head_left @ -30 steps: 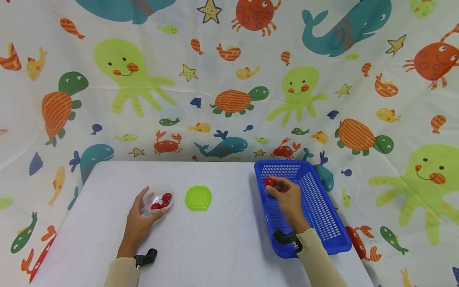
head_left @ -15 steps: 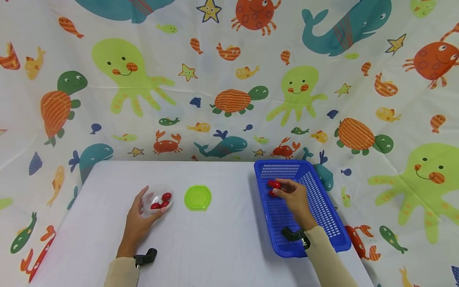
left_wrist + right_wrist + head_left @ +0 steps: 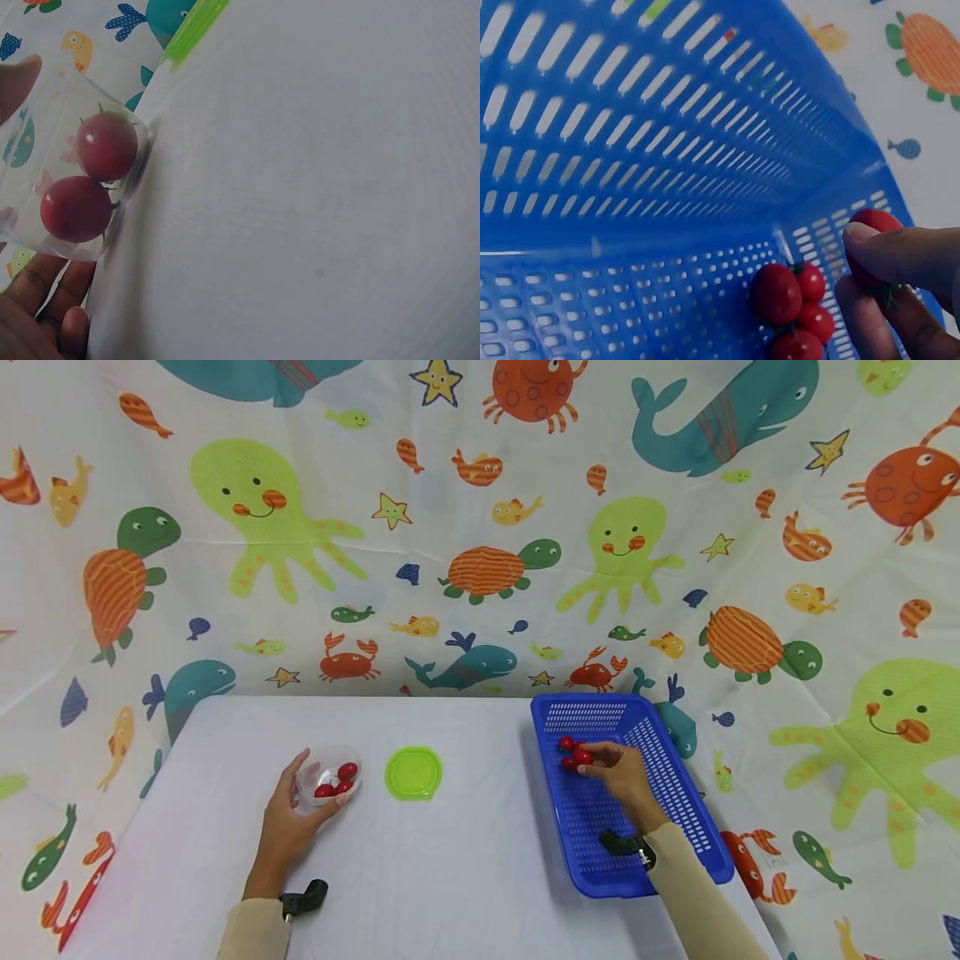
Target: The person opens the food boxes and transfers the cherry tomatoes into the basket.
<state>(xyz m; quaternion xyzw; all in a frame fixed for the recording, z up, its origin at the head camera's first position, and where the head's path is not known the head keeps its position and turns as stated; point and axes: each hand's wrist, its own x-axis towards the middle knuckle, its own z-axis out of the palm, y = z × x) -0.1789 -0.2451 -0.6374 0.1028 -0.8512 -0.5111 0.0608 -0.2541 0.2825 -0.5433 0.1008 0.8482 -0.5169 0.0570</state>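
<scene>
Eight red tomatoes (image 3: 582, 757): one pinched, four in a blue basket (image 3: 588, 814), three in a clear cup (image 3: 330, 755).
The right hand (image 3: 618, 774) has its thumb and fingers closed on one tomato in the basket, near the four bunched on the basket's floor toward its far end; the left hand (image 3: 294, 818) is clasped round the one cup on the white worktop (image 3: 450, 860). One green lid (image 3: 413, 773) lies between cup and basket, nearer the cup.
</scene>
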